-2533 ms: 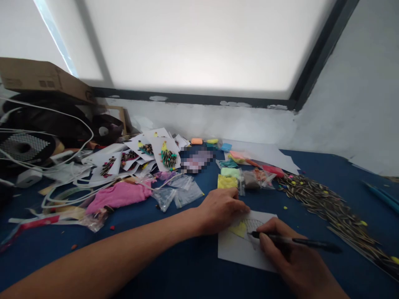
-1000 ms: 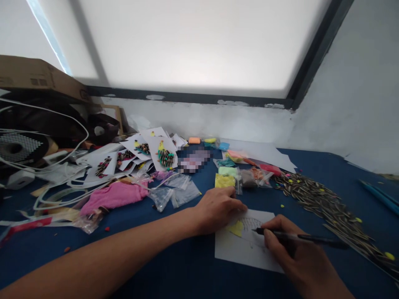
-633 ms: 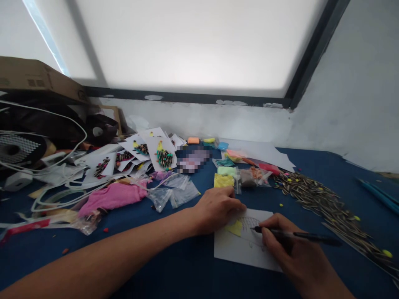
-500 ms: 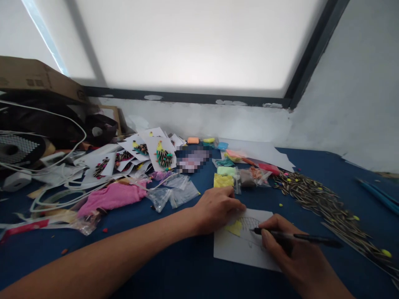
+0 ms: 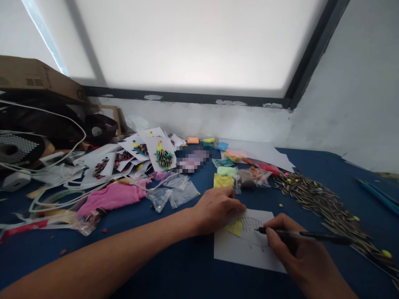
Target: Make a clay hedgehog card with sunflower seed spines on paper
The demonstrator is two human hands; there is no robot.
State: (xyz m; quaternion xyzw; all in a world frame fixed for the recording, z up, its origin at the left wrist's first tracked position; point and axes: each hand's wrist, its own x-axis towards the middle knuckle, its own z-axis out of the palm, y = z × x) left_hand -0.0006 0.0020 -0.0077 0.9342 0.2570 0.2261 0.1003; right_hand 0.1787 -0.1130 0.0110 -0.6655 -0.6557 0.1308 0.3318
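My right hand [image 5: 296, 249] grips a black pen [image 5: 326, 236], its tip at a pencil-like line drawing on a white sheet of paper [image 5: 229, 252]. The drawing has a rounded outline filled partly with short curved strokes. A flat yellow patch [image 5: 236, 229], which looks like modelling clay, covers its left end. My left hand [image 5: 216, 211] lies over the sheet's upper left corner, fingers stretched out and holding nothing; some fingertips are hidden. Just beyond that hand is a bag of yellow clay [image 5: 223, 180].
Striped sunflower seeds [image 5: 324, 203] spread along the right, beside a blue tool [image 5: 378, 195]. More bagged clay [image 5: 247, 177] lies ahead. At left are seed-decorated cards [image 5: 160, 153], pink clay [image 5: 115, 197], plastic bags [image 5: 183, 193] and white cables [image 5: 46, 203]. A cardboard box [image 5: 37, 79] stands far left.
My right hand and the pen have shifted slightly right across the drawing, and more short strokes show. My left hand has stayed in place.
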